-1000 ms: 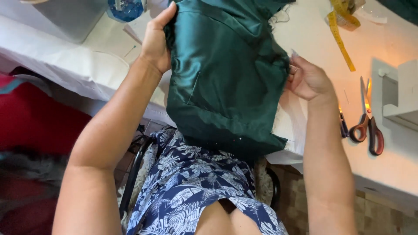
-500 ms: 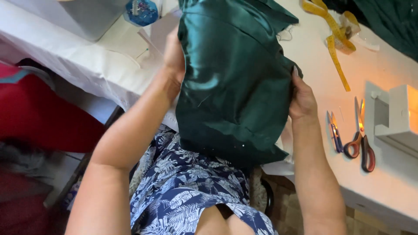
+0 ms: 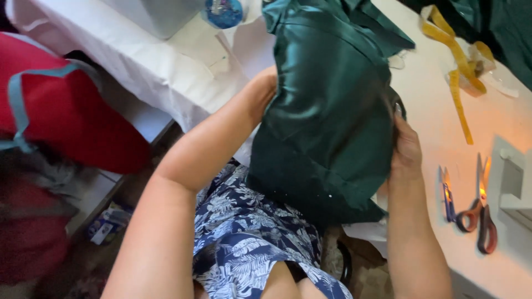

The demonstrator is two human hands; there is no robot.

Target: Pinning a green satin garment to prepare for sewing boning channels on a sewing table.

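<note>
Left hand (image 3: 265, 91) now tucked behind the green cloth (image 3: 327, 111) at centre frame, grip hidden; right hand (image 3: 406, 150) closed on its right edge. Cloth lifted higher than a second ago, covering more of the white table (image 3: 438, 111). Scissors (image 3: 481, 218) at right, yellow tape measure (image 3: 457, 66) upper right.

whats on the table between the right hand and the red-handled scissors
In the head view, small blue-handled snips lie on the white table between the right hand and the red-handled scissors.

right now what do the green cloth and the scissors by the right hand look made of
Green cloth: likely satin-like woven fabric, glossy; it shows soft sheen streaks and limp folds. Scissors: blades look like metal, catching bright glints; reddish handles, probably plastic, though that is unclear.
</note>
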